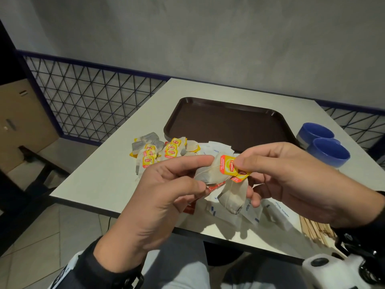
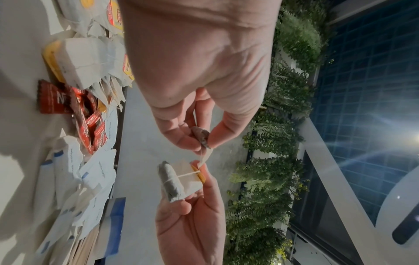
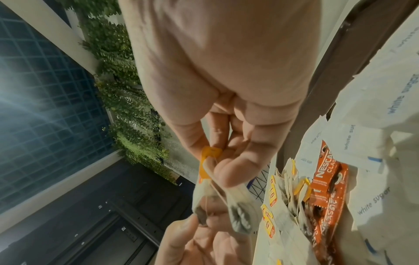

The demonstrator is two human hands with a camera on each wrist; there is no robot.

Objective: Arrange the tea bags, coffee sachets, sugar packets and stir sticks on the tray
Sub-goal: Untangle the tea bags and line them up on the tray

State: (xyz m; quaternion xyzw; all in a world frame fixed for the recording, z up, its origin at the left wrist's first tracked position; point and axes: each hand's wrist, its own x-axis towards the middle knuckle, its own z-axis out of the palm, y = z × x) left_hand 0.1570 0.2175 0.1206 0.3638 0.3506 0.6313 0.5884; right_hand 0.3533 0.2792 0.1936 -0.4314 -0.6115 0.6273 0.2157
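Note:
Two tea bags are held above the table's near edge, their strings tangled. My left hand pinches the body of the upper tea bag. My right hand pinches the yellow-and-red paper tags. The second tea bag hangs below them. The brown tray lies bare behind the hands. A pile of tea bags, white sugar packets, red coffee sachets and wooden stir sticks lie on the white table.
Two blue bowls stand right of the tray. More sugar packets lie at the tray's near edge. A blue wire-mesh railing runs along the table's far and left sides. The table's left part is bare.

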